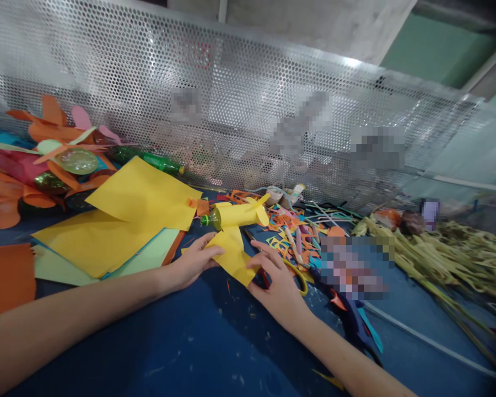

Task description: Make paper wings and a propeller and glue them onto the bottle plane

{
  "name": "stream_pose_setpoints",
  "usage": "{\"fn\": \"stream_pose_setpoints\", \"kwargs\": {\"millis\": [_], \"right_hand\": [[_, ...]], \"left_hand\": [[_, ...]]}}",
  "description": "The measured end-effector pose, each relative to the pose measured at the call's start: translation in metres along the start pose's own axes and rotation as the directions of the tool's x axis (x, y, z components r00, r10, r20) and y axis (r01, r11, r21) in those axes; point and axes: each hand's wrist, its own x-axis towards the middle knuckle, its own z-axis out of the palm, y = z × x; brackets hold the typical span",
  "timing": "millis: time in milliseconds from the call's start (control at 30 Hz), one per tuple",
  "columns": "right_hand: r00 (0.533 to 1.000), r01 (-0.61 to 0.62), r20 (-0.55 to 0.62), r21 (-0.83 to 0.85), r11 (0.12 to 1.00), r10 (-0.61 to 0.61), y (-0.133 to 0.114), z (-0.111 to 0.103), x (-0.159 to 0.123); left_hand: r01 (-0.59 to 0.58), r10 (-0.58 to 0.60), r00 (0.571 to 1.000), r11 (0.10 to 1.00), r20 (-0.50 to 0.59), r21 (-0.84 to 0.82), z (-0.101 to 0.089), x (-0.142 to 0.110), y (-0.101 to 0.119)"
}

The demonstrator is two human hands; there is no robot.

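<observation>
at the left, large flat sheets of bright yellow paper [152,190] lie stacked over pale green ones, beside the left forearm. next along, the left hand [196,259] is closed on the upper-left edge of a small, flat piece of yellow paper [232,255], which sits between the two hands, above the dark blue tabletop [182,342] and just on the near side of a green plastic bottle wrapped in yellow paper [236,215]. the right hand [276,289] pinches the lower-right end. to handle the piece well, i would keep the left grip light and steady, let the right fingertips do the shaping, and avoid pressing in a stray crease. the scissors with a yellow handle loop [302,282] lie close behind the right hand, so its knuckles should stay clear of them.

as for pose, the left forearm reaches in low from the left, thumb on top of the paper; the right comes from the lower right, wrist bent inward, index finger raised and the other fingers curled.
</observation>
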Motion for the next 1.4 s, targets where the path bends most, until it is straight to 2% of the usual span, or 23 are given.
{"fn": "stream_pose_setpoints", "kwargs": {"millis": [200,600,767,1067,1233,1333,1400], "right_hand": [[0.999,0.041,0.027,-0.002,0.999,-0.04,-0.002,0.001,0.0],[0.994,-0.039,-0.107,-0.071,0.997,0.032,0.005,0.002,0.001],[0.987,-0.08,-0.142,-0.018,0.997,0.076,0.012,0.002,0.002],[0.994,-0.101,-0.041,0.109,0.989,0.106,0.018,0.005,0.001],[0.995,-0.077,-0.062,0.111,0.991,0.084,0.011,-0.001,0.004],[0.992,-0.087,-0.08,0.16,0.983,0.1,0.011,-0.002,0.004],[0.986,-0.102,-0.101,0.238,0.966,0.129,0.013,-0.001,0.004]], "left_hand": [[0.007,-0.008,0.999,1.0,0.042,0.03,0.0,-0.001,-0.002],[-0.026,0.02,0.992,0.998,0.126,0.049,0.004,-0.005,0.007],[-0.079,0.069,0.983,0.995,0.17,0.053,0.003,-0.007,0.006],[-0.217,0.179,0.97,0.942,0.164,0.256,-0.002,-0.002,0.002],[-0.174,0.131,0.981,0.922,0.145,0.346,-0.004,-0.002,0.001],[-0.121,0.081,0.985,0.953,0.15,0.278,-0.002,-0.005,0.004],[-0.133,0.087,0.973,0.969,0.215,0.209,-0.001,-0.008,0.006]]}}
